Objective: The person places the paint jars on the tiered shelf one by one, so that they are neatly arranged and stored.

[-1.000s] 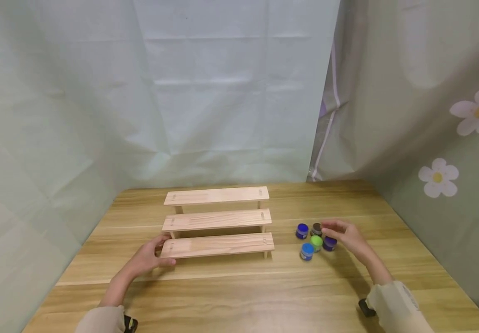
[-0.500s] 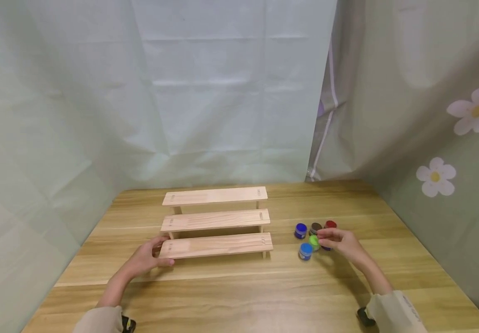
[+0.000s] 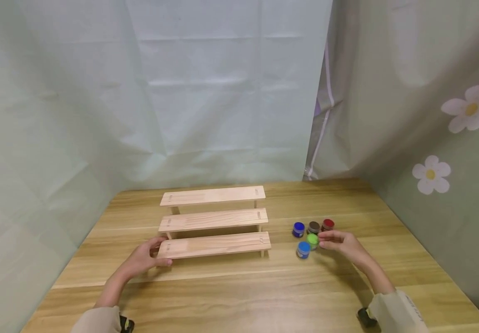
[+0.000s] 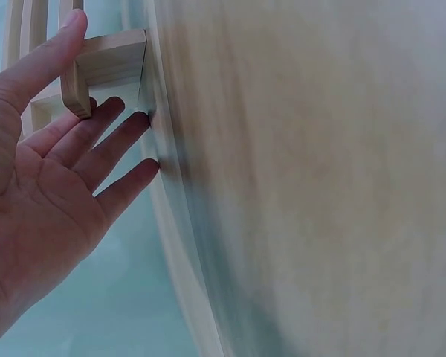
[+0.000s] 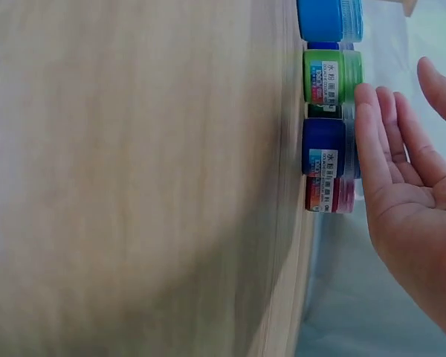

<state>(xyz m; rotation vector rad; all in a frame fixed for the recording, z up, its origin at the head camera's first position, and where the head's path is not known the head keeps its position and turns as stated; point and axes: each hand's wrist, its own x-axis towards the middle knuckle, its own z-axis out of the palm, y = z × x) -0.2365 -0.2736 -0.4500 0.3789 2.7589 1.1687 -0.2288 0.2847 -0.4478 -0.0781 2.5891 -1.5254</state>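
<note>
In the head view, a three-tier wooden stand [image 3: 214,245] of pale planks rests on the table, left of centre. My left hand [image 3: 141,260] holds the left end of its lowest plank. In the left wrist view the thumb lies against one side of that plank [image 4: 76,88], with the fingers on its other side. To the right stand small paint jars: blue [image 3: 298,230], brown [image 3: 313,227], red [image 3: 328,225], green [image 3: 312,241] and light blue [image 3: 303,250]. Fingers extended, my right hand [image 3: 345,246] hovers over the jars, hiding a dark purple-blue jar [image 5: 323,146] from the head camera.
The wood-grain table [image 3: 239,296] extends in front of stand and jars. A pale cloth backdrop [image 3: 223,115] hangs behind, and a flowered curtain [image 3: 397,138] borders the right side. Dark straps [image 3: 366,317] sit at the wrists.
My right hand has moved slightly toward me and left over the jars, uncovering the red jar and covering the dark purple-blue one. My left hand stays at the stand.
</note>
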